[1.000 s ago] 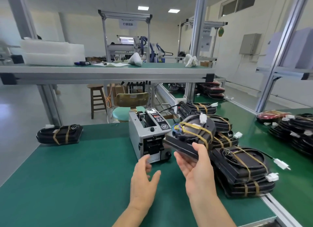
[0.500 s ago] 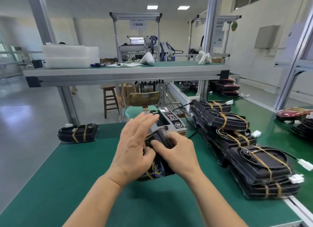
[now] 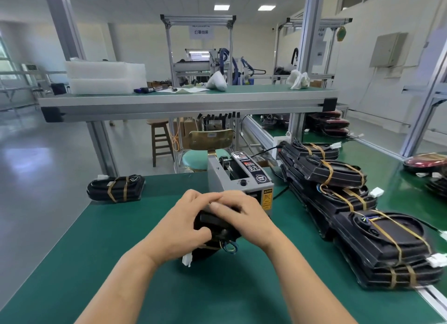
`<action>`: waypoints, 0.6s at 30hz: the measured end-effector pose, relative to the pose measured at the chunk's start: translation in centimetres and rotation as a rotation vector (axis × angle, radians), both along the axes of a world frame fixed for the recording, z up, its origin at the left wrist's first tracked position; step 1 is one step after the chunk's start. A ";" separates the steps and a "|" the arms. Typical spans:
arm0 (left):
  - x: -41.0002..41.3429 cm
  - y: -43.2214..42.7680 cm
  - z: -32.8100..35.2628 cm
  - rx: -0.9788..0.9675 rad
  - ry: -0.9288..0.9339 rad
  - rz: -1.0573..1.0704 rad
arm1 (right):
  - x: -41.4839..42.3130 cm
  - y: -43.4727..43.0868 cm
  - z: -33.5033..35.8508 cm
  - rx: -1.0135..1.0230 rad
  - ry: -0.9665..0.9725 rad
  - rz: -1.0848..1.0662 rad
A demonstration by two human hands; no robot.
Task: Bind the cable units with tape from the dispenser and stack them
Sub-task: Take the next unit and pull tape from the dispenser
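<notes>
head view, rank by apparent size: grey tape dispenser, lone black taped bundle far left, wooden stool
1. grey tape dispenser, largest
2. lone black taped bundle and wooden stool: near alike, stool farther back, so unranked

Chinese characters, apparently 灯罩组装, are printed on a white hanging sign. On the tape dispenser, a yellow warning label and a round black sticker are seen; their lettering is illegible.

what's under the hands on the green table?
A black cable unit, gripped by the left hand and right hand. Its white connector and blue wires poke out below. The fingers cover its top, hiding any tape there and the tape dispenser outlet behind.
</notes>
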State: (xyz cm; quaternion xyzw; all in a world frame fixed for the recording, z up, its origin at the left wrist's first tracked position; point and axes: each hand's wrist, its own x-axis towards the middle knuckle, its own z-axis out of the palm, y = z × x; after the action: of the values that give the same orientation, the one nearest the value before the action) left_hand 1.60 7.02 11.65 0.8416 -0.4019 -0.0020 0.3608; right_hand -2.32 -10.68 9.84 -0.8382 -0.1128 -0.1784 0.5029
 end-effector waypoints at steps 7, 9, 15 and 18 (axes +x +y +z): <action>0.1 0.3 -1.8 -0.186 -0.125 0.177 | 1.6 -4.1 -5.8 0.875 0.315 -0.677; -0.1 0.4 -1.7 -0.201 -0.122 0.178 | 2.2 -4.4 -6.1 0.921 0.375 -0.652; -0.7 0.1 -1.3 -0.205 -0.120 0.162 | 3.7 -3.6 -4.6 1.008 0.396 -0.686; -0.9 0.0 -1.3 -0.231 -0.105 0.170 | 3.6 -3.5 -4.2 1.006 0.407 -0.721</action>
State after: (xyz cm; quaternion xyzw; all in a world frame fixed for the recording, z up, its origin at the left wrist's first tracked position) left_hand 0.74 6.98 10.35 0.8245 -0.3450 0.1190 0.4324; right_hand 1.29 -14.13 5.60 -0.5026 0.3706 -0.2046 0.7538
